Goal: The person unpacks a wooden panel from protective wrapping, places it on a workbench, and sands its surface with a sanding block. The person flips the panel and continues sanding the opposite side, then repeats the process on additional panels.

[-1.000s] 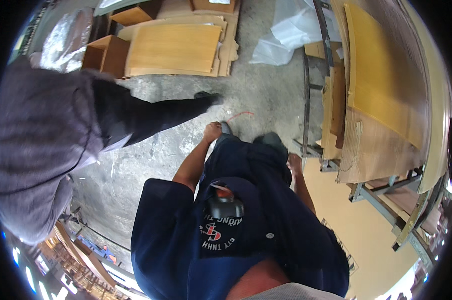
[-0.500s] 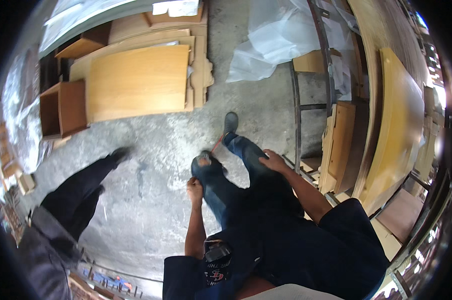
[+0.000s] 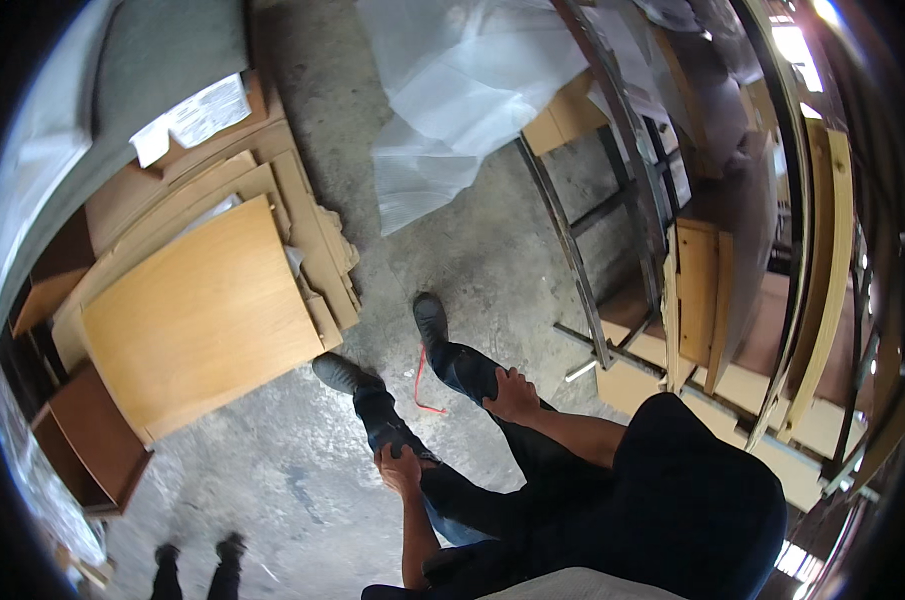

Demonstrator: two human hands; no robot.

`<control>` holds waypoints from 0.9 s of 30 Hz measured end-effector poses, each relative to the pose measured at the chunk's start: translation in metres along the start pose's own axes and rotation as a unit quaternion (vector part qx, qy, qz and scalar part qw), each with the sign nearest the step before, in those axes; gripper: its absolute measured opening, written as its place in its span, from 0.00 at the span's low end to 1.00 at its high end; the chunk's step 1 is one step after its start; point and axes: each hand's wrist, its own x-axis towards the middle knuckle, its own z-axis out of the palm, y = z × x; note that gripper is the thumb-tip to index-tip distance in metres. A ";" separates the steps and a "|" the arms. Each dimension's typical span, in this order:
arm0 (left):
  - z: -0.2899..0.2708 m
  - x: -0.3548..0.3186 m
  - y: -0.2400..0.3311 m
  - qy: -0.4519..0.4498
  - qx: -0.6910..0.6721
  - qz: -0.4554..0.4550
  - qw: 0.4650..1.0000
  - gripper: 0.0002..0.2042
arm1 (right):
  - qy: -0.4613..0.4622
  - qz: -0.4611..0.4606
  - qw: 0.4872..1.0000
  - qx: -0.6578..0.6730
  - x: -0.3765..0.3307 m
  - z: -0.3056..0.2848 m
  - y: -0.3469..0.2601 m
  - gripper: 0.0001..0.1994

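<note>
As you bent over the concrete floor [image 3: 493, 250] of the workshop, your hands rested on your own legs: your left hand [image 3: 401, 470] was folded over the left knee [image 3: 398, 440], fingers curled around the dark trouser cloth, and your right hand [image 3: 513, 395] lay spread on the right thigh [image 3: 473, 375], holding nothing else. A thin red strap [image 3: 423, 385] lay on the floor between your two shoes, the left shoe [image 3: 345, 374] and the right shoe [image 3: 431, 320], its long axis running roughly away from you, from near the right shoe's heel back toward your knees, with a short hook at the near end. That strap sat just ahead of both hands and slightly closer to the right one, though neither touched it. To your left, a light wooden panel [image 3: 198, 320] lay flat on stacked cardboard sheets [image 3: 313, 230], well apart from your feet. Ahead, clear plastic sheeting [image 3: 453, 100] spilled across the floor. A metal rack [image 3: 613, 250] holding upright boards [image 3: 698, 290] stood to your right. Another person's shoes [image 3: 198, 555] showed at the lower left edge.
</note>
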 end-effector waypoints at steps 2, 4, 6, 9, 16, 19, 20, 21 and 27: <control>-0.006 0.003 -0.005 0.015 0.007 0.020 1.000 0.20 | 0.008 0.014 1.000 0.002 -0.004 0.008 -0.004 0.34; -0.010 0.007 -0.009 0.000 0.027 0.015 1.000 0.19 | 0.017 0.031 0.999 0.005 -0.007 0.018 -0.008 0.33; -0.012 0.012 -0.012 -0.011 0.032 0.046 0.998 0.18 | -0.003 0.053 0.999 0.010 -0.005 0.026 -0.011 0.32; -0.017 0.021 -0.017 -0.022 0.057 0.063 0.996 0.17 | 0.017 0.061 0.998 0.015 -0.004 0.035 -0.015 0.31; -0.022 0.024 -0.017 -0.003 0.081 0.045 0.996 0.17 | 0.012 0.073 0.997 0.031 -0.010 0.040 -0.023 0.30; -0.021 0.027 -0.023 -0.049 0.060 0.014 0.997 0.18 | 0.027 0.073 0.997 0.017 -0.008 0.050 -0.027 0.31; -0.022 0.027 -0.028 -0.077 0.056 0.022 0.995 0.20 | 0.023 0.058 0.998 -0.002 -0.008 0.055 -0.028 0.32; -0.024 0.025 -0.032 -0.090 0.033 -0.011 0.995 0.21 | 0.026 0.019 0.999 -0.007 -0.008 0.059 -0.027 0.34; -0.042 0.013 -0.024 -0.070 -0.058 -0.064 0.994 0.24 | -0.014 -0.096 0.994 -0.043 0.031 0.028 -0.012 0.41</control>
